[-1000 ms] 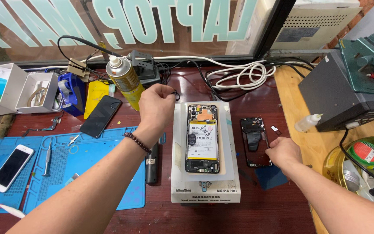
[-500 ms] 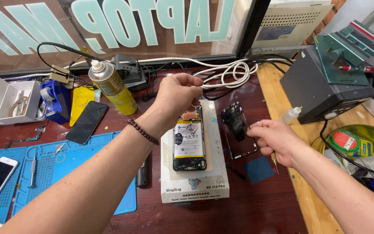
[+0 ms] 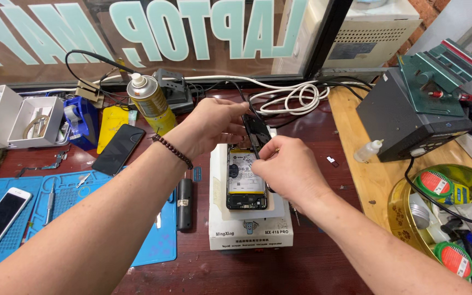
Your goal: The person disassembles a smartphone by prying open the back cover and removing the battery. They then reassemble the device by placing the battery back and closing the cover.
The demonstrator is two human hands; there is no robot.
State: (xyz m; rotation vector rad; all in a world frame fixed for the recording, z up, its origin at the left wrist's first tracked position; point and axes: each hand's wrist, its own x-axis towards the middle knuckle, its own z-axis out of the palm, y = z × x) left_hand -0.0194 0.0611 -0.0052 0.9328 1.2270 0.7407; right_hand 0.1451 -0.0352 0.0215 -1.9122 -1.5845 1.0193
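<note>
Holding a dark phone panel [image 3: 256, 134] jointly, left hand [image 3: 214, 124] and right hand [image 3: 286, 166] had closed on it, lifted off the worktop [image 3: 323, 257] above the opened phone [image 3: 245, 179] on its white box [image 3: 249, 232].

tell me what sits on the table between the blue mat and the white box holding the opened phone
In the head view, a black cylindrical tool lies on the wooden table between the blue mat and the white box, lengthwise alongside the box.

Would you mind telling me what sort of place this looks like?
Most likely a phone repair bench. An opened phone lies on a white heating pad, both hands hold a dark phone part, and a blue work mat with small tools sits alongside.
</note>
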